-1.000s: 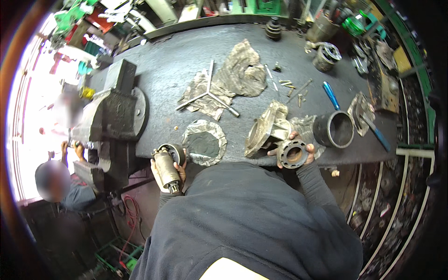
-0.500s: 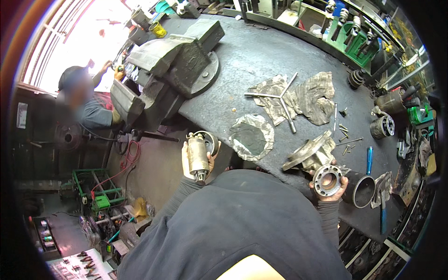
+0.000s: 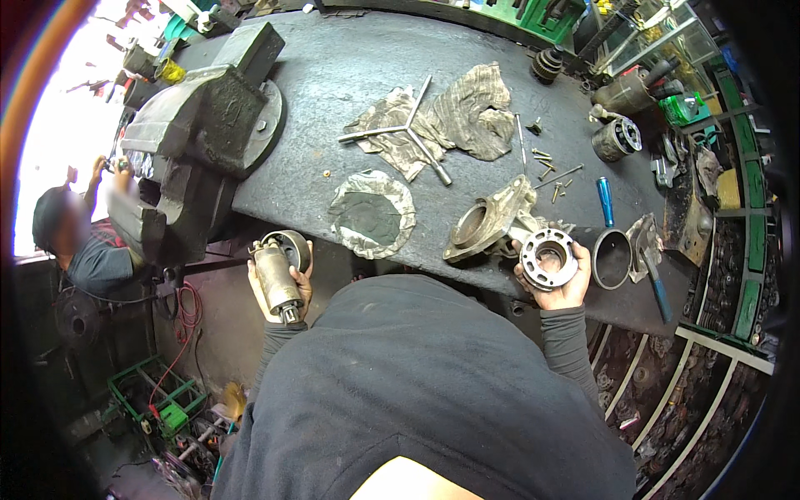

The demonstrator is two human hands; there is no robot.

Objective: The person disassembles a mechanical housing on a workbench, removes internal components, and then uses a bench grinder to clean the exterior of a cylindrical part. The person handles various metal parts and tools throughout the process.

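A person in a dark sweatshirt is leaning over a black metal workbench (image 3: 350, 67), holding one part in each hand. The left hand (image 3: 279, 283) is wrapping closed around a cylindrical motor body (image 3: 275, 275), gripping it off the bench's near edge with its shaft end pointing back toward the person. A round dark housing end (image 3: 292, 247) is sitting at the far end of that cylinder, just beyond the fingers.

The right hand (image 3: 560, 279) is cradling a ring-shaped metal end plate (image 3: 547, 258), fingers curled under it and thumb at its rim, its open bore facing up. The plate is hovering at the bench's near edge, just beside a cast aluminium housing (image 3: 492, 221) that is lying on the bench toward the left hand. On the outer side of the right hand, a dark steel ring (image 3: 612, 258) is resting near a blue-handled screwdriver (image 3: 604, 202) and a hammer (image 3: 650, 250).

Between the two hands, slightly beyond them, a crumpled foil-like dish (image 3: 372, 212) is lying on the bench. Farther from both hands, a three-way wrench (image 3: 404, 133) is resting on a dirty rag (image 3: 450, 112), with loose screws (image 3: 546, 167) scattered toward the right. Beyond the left hand, a large bench vise (image 3: 204, 125) is standing at the bench's corner. Well to the left, another person (image 3: 83, 242) is crouching below bench level.
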